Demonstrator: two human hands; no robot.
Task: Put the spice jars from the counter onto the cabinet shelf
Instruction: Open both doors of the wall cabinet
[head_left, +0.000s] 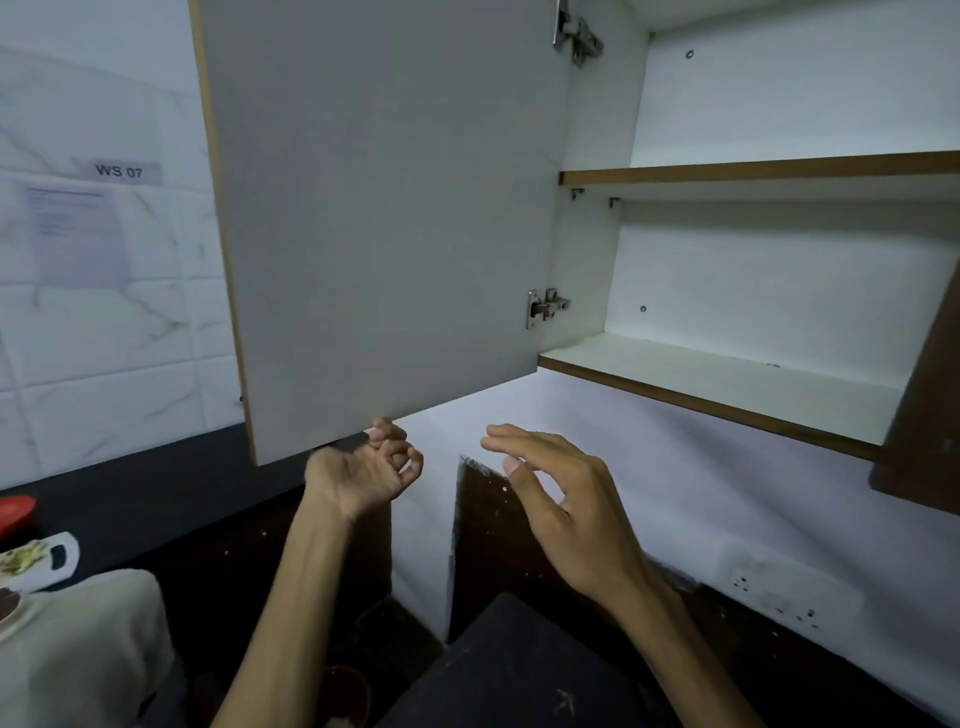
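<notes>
Clearly the cabinet door (384, 223) stands wide open, and the left hand (363, 475) sits just under its bottom edge, palm up, fingers loosely curled with nothing in its grip. The right hand (566, 514) hangs in the air below the lower shelf (727, 384), fingers spread and slack, its grip also holding nothing. Both that shelf and the upper shelf (758, 169) look bare. No spice jars can be seen anywhere; the dark desk (156, 483) shows only at the left, with a red thing (15, 512) at the edge. By my reading the opening step is done and no jar has been shelved. Next comes looking down, finding a jar on the desk, and closing a hand round it.
</notes>
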